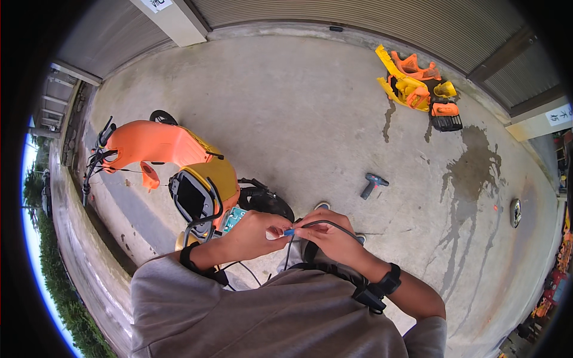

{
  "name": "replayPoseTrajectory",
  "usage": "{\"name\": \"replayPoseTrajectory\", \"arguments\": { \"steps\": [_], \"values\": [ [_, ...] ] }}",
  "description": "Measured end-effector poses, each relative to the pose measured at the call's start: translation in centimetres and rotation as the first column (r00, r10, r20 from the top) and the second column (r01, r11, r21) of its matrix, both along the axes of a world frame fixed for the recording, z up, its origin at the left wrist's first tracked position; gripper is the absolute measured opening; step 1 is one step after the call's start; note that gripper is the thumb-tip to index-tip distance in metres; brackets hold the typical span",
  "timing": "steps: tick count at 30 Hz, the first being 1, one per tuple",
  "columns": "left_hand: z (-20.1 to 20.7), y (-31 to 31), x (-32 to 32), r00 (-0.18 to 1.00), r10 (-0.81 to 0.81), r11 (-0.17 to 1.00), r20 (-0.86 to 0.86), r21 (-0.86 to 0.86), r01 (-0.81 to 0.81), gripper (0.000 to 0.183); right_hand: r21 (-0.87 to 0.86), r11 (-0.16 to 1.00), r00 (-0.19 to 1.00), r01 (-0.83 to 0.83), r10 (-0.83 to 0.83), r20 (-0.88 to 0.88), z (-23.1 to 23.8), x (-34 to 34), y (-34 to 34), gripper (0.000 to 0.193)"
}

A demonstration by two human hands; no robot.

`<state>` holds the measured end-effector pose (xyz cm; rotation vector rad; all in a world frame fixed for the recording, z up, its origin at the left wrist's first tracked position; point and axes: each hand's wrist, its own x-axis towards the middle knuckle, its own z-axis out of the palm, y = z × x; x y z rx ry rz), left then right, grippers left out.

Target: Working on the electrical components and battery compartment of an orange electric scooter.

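Pinching a small blue piece (289, 232) at its two sides, both hands meet just ahead of the waist. Piece bright blue, stubby, mostly covered by fingertips; finer detail too small to tell. Thick black cable (328, 222) arches from beside it across the right fingers; a thinner dark lead (289, 253) hangs below.

Left hand (255, 237): in from lower left, back of hand up, thumb and forefinger closed on the blue piece. Right hand (335, 241): in from lower right, elbow bent outward, knuckles up, fingertips clamped on the cable right by the blue piece. Black band (192, 258) on left wrist, black watch (391, 279) on right.

Beyond the left hand, scooter (158, 143): orange and yellow body, handlebar at far left, a loose-looking orange part at its near side. Drill (373, 185) on the concrete, ahead and right, well apart from the hands. Farther right, a wet patch (474, 161). Farthest, orange and yellow panels (412, 89) heaped near a ribbed shutter (382, 30).
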<state>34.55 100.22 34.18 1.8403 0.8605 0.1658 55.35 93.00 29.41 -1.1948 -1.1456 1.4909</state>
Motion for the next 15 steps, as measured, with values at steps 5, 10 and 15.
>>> {"name": "replayPoseTrajectory", "arguments": {
  "steps": [5, 10, 15],
  "values": [
    [-0.6, -0.3, -0.5, 0.995, 0.099, 0.995, 0.009, -0.033, -0.099, 0.018, -0.240, 0.968, 0.997, 0.072, -0.079, -0.019, -0.2, -0.1, 0.1, 0.022],
    [-2.9, -1.5, -0.7, 0.954, 0.292, 0.931, 0.073, -0.250, -0.266, 0.017, -0.404, 0.911, 0.981, 0.088, -0.150, -0.123, -0.2, -0.1, 0.1, 0.021],
    [-4.7, -3.1, -1.0, 0.870, 0.465, 0.825, 0.164, -0.435, -0.360, 0.021, -0.491, 0.862, 0.931, 0.121, -0.271, -0.245, -0.8, -0.5, -0.4, 0.021]
  ]
}}
